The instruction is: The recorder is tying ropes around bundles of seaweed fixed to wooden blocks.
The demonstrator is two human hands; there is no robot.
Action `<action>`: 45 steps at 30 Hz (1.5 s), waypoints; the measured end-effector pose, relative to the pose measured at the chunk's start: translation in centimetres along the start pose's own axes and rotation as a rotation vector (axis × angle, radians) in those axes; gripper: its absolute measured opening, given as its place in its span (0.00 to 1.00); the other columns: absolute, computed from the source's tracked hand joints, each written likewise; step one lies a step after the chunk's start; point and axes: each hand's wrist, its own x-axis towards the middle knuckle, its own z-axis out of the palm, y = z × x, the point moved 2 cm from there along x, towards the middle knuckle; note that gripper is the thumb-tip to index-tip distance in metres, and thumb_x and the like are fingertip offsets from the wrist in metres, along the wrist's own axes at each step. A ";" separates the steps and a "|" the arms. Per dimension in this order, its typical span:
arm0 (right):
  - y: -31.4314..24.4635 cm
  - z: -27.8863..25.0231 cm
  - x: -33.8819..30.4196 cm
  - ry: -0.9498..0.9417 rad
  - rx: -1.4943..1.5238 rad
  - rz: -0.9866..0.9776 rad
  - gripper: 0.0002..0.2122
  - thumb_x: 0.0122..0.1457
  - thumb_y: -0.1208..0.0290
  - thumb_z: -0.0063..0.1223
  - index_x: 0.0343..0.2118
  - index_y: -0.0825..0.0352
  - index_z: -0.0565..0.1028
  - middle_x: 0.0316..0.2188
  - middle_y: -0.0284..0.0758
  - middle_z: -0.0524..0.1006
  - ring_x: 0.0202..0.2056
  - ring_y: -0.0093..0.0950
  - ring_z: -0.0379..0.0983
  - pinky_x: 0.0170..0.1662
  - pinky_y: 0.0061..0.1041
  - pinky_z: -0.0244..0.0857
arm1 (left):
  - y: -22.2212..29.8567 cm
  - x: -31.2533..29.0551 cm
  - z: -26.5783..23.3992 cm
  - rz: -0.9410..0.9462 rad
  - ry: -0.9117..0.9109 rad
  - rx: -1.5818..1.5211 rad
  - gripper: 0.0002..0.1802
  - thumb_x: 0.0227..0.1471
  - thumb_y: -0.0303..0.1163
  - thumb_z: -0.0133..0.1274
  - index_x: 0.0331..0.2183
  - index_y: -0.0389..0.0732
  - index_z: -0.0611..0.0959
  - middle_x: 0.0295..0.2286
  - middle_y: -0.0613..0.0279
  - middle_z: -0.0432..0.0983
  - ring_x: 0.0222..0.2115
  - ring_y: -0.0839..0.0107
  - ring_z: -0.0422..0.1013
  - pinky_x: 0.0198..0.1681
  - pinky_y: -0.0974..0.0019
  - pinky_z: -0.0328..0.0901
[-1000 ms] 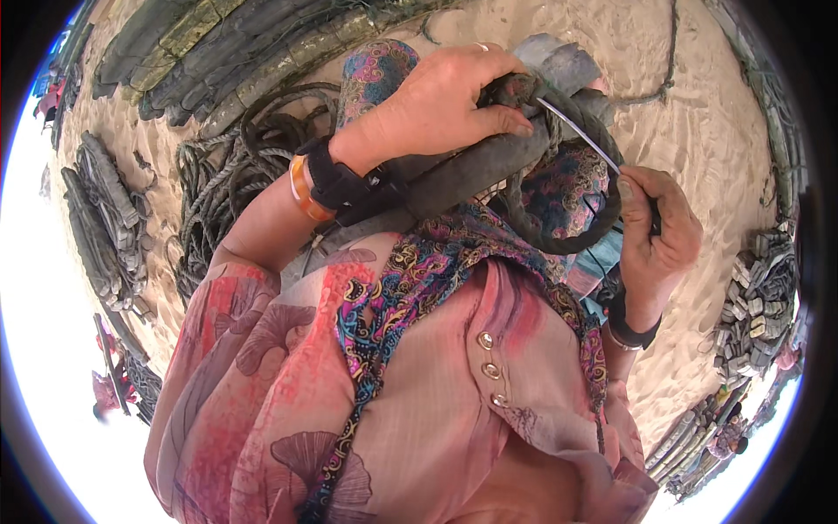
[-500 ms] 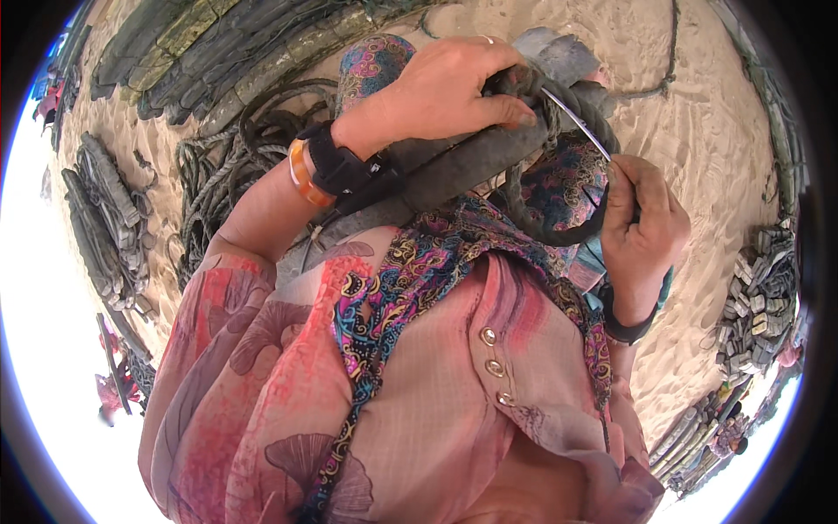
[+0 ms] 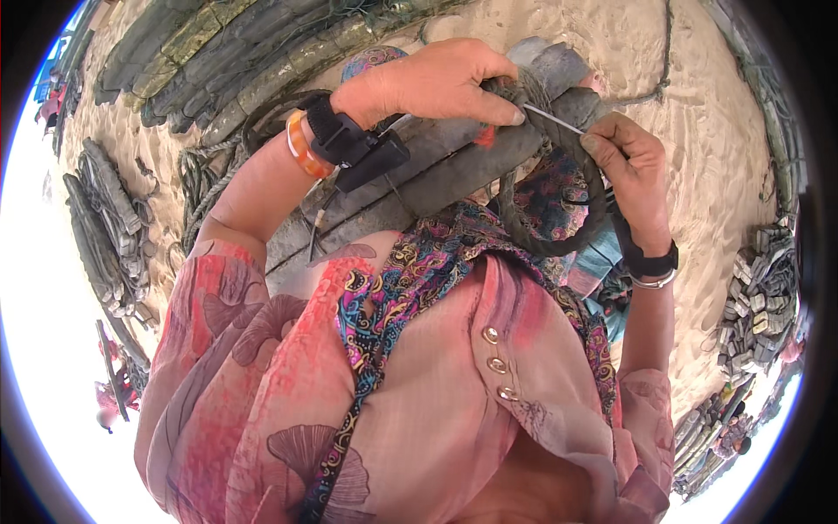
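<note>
Sand [image 3: 707, 175]: rumpled; dark bundles [image 3: 223, 65] far left, blocks [image 3: 756, 306] heaped right
Left hand [image 3: 441, 83]: grip clamped on rope ring [image 3: 597, 192], between hands
Right hand [image 3: 630, 164]: grip pinching thin rod [image 3: 555, 120]

Left grip [image 3: 454, 80] on dark rope ring [image 3: 597, 185]; right grip [image 3: 637, 166] pinching thin rod [image 3: 555, 120]; sand [image 3: 707, 175] around.

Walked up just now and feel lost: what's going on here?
A person is handling a loop of dark rope. Their left hand grips the rope at the upper part of the loop, while the right hand pinches one end of a slim pale rod that reaches across to the left hand. Patterned cloth shows through the loop.
</note>
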 end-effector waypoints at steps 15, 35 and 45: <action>3.3 5.6 1.6 0.289 0.960 0.257 0.03 0.55 0.75 0.51 0.27 0.67 0.74 0.15 0.19 0.63 0.16 0.10 0.49 0.20 0.12 0.42 | -1.6 -0.2 -1.1 -0.206 0.234 -0.713 0.23 0.51 0.41 0.52 0.42 0.32 0.77 0.31 0.64 0.73 0.35 0.77 0.67 0.41 0.71 0.61; -3.4 -0.1 -1.5 0.340 -0.190 -0.187 0.04 0.53 0.82 0.52 0.33 0.71 0.75 0.24 0.29 0.75 0.26 0.14 0.68 0.30 0.13 0.62 | -1.4 0.8 0.4 -0.129 0.419 -0.622 0.19 0.59 0.40 0.42 0.40 0.35 0.78 0.35 0.63 0.74 0.36 0.74 0.65 0.45 0.69 0.59; -3.5 1.6 -1.6 0.333 -0.270 -0.091 0.04 0.53 0.81 0.52 0.32 0.72 0.75 0.22 0.30 0.74 0.24 0.13 0.65 0.29 0.13 0.61 | -0.7 0.3 0.2 -0.100 0.349 -0.497 0.19 0.59 0.38 0.40 0.38 0.33 0.77 0.33 0.61 0.73 0.36 0.73 0.66 0.44 0.70 0.60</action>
